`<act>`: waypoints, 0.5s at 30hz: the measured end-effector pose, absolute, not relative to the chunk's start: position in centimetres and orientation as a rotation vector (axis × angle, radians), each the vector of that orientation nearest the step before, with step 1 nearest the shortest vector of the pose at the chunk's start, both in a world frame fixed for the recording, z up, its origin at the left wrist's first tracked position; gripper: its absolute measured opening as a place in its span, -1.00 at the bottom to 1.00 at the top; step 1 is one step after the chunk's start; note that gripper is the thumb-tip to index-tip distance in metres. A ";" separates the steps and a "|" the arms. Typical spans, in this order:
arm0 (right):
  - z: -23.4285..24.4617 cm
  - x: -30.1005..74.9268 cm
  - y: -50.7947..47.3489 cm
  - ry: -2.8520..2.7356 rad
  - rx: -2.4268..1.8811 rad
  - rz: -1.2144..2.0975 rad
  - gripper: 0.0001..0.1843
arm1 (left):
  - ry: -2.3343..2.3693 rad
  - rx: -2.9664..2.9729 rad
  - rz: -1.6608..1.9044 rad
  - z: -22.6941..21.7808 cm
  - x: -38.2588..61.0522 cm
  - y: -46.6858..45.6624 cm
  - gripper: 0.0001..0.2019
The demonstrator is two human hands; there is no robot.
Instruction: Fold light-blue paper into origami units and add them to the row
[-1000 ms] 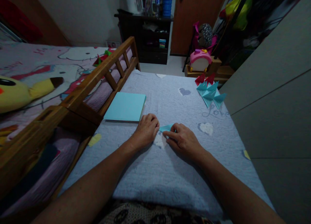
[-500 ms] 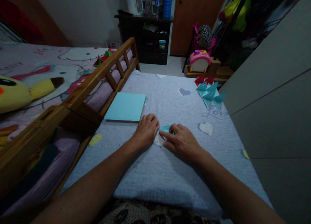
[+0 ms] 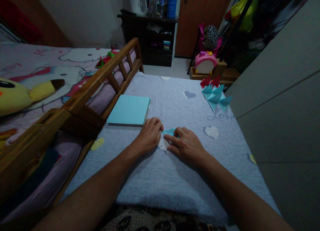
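Through my head feed: the right hand (image 3: 187, 144) lies over the right part of a small, folded, turquoise paper piece (image 3: 169, 131), index finger stretched along its near edge, the other fingers curled; whether they pinch or merely press, I cannot tell. The left hand (image 3: 151, 134), fingers bent, sits at the piece's pointed left end; its fingertips are hidden from me, so I cannot tell its grip either. The piece lies between both hands on a pale blue cloth with printed hearts (image 3: 175, 184). Just beyond my left hand, a flat, four-sided pile of turquoise paper (image 3: 130, 110). Well apart, at the far right corner: a cluster of pointed, folded turquoise paper shapes (image 3: 214, 96), with red folded paper shapes (image 3: 210, 81) just behind. Left of the cloth I note a brown wooden slatted rail (image 3: 103, 70), and past it a yellow plush toy (image 3: 16, 97) on a pink printed bedspread (image 3: 27, 62).
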State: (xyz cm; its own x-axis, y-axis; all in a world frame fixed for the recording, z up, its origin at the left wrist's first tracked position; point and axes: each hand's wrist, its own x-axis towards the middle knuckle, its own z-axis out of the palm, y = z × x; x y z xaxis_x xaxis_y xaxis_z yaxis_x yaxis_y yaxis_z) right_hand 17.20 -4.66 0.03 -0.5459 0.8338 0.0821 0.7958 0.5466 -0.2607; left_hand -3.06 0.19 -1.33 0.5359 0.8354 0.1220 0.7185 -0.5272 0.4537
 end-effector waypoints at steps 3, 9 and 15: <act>0.1 17.2 -4.7 -2.586 -1.375 0.279 -0.62 | 1.302 2.425 0.460 -1.4 -2.9 0.2 -0.91; 0.1 17.1 -4.6 -2.595 -1.387 0.277 -0.65 | 1.373 2.452 0.436 -1.6 -2.5 0.2 -0.96; 0.2 17.1 -4.6 -2.585 -1.387 0.284 -0.65 | 1.434 2.456 0.424 -1.6 -2.2 0.0 -0.93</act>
